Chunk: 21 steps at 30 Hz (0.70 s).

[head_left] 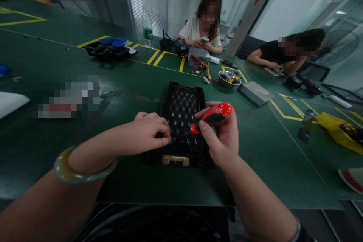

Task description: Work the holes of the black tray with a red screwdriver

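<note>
A black rectangular case (pixel 181 110) with rows of small silvery marks lies on the green table in front of me. At its near end shows a yellow-orange connector board (pixel 175 160). My right hand (pixel 221 136) grips a red and black screwdriver (pixel 217 114), its thin shaft slanting down to the left over the case. My left hand (pixel 151 130) rests at the case's left side, fingers curled, with thumb and forefinger close together near the shaft's end. Whatever may be pinched there is too small to make out.
Behind the case stand a metal bowl (pixel 229 79) of small parts, a grey metal box (pixel 256 93) and a bundle of coloured cables (pixel 200 66). A water bottle (pixel 147 30) and a black tray (pixel 109 51) are farther back. A yellow bag (pixel 337 130) lies right. Two people sit opposite.
</note>
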Tool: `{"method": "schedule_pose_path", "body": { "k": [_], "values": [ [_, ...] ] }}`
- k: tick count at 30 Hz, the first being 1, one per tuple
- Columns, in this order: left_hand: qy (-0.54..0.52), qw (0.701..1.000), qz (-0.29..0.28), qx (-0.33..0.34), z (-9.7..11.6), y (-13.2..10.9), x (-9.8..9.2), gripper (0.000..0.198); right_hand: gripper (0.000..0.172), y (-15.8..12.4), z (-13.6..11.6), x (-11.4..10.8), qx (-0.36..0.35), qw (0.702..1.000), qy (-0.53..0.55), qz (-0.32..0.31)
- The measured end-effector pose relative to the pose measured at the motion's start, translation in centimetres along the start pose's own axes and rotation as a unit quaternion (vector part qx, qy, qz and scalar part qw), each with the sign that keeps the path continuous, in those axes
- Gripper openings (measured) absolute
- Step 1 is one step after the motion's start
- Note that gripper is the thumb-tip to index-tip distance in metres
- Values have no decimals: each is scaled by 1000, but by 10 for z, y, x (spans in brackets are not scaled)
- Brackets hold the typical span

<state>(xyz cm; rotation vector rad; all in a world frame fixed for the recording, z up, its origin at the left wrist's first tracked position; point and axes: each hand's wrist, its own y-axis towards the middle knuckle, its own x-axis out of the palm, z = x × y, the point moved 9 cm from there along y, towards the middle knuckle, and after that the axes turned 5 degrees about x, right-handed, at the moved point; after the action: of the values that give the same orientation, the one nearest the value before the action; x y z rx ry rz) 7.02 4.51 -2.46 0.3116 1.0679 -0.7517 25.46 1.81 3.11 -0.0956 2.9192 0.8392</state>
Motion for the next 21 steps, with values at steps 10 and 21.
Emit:
{"method": "schedule_pose_path", "body": {
  "k": [10, 21],
  "values": [
    [21, 995, 97, -1, -1, 10, -6, 26, 33, 10, -2, -31, -17, 990, -43, 134],
    [17, 996, 87, 25, 5, 18, 3, 26, 34, 7, -1, -27, -10, 991, -34, 125]
  ]
}}
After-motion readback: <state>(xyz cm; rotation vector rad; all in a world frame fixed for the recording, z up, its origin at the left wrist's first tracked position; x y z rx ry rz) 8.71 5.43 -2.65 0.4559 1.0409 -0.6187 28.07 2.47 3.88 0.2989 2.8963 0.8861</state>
